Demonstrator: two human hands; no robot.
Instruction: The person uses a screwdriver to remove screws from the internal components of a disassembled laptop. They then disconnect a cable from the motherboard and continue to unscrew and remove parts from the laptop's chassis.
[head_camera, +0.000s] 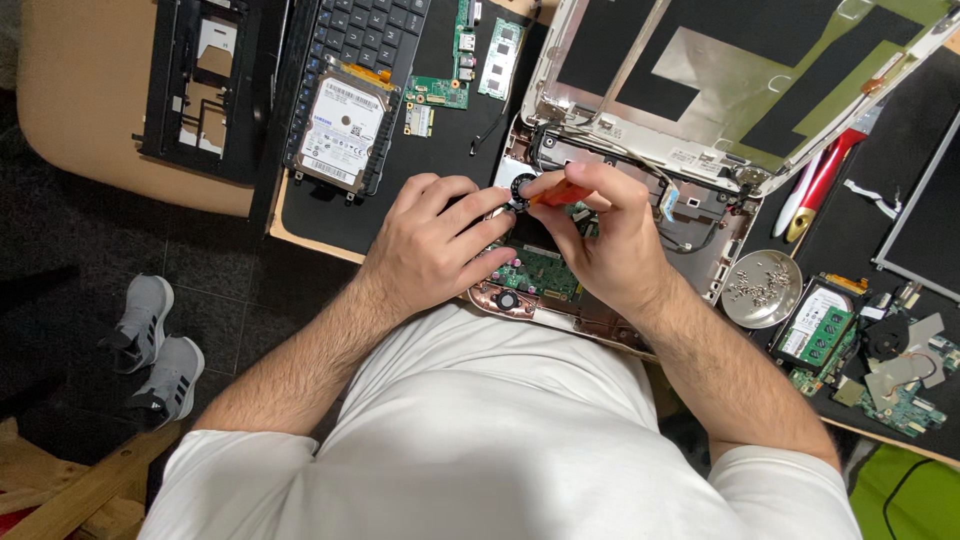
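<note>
An opened laptop base (700, 235) lies on the black mat in front of me, its green circuit board (540, 270) exposed. My right hand (610, 240) grips a small orange-handled screwdriver (560, 195) over the board. My left hand (435, 240) rests on the base's left side, fingertips touching a small black round part (521, 188) next to the screwdriver tip. The laptop lid (740, 70) stands open behind, its inner back panel bare.
A hard drive (345, 125) lies on a detached keyboard (365, 30) at the back left, beside small green boards (470, 60). A round metal dish of screws (762, 288), another drive, loose parts and red and white pens (815, 185) sit right. Grey shoes (150, 345) stand on the floor.
</note>
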